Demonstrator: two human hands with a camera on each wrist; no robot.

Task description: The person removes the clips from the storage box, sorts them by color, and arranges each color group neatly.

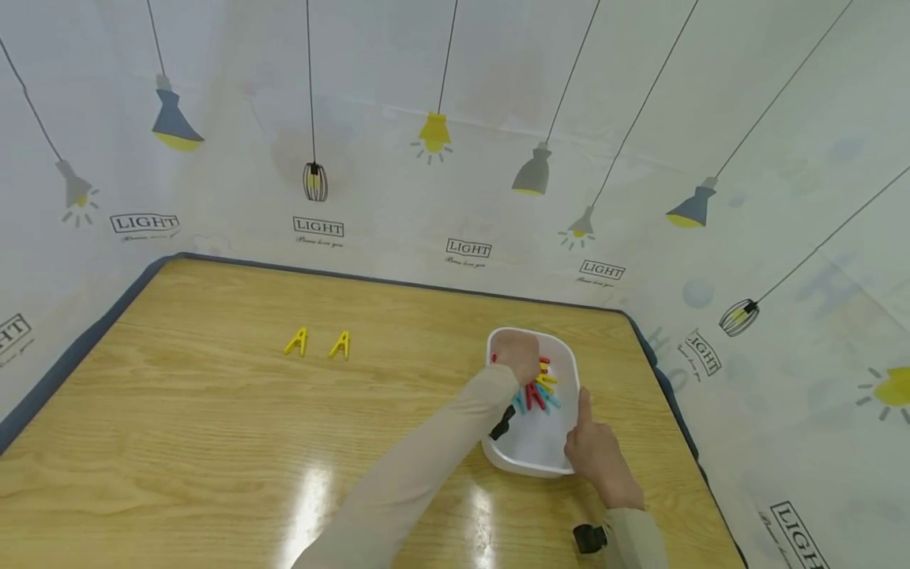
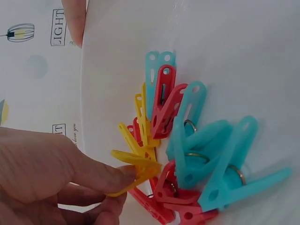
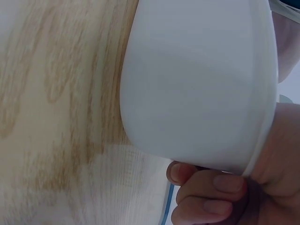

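Observation:
Inside a white plastic tub [image 1: 522, 450], my left hand [image 2: 47, 171] pinches a yellow clothespin [image 2: 140, 161] between thumb and fingers. Around it lie red clothespins [image 2: 164, 103], teal clothespins [image 2: 229, 164] and more yellow ones, bunched together on the tub floor. In the head view my left hand covers part of this pile. My right hand [image 1: 600, 454] grips the tub's near right side. In the right wrist view its fingers [image 3: 208, 187] curl under the rim against the outer wall, while the head view has the index finger stretched along the right edge.
Two yellow clothespins, a left one [image 1: 302, 341] and a right one [image 1: 346, 344], stand apart on the wooden table [image 1: 213, 442], left of the tub. A dark edging [image 1: 398, 280] borders the table, and a wall covering printed with lamps [image 1: 384, 213] rises behind it.

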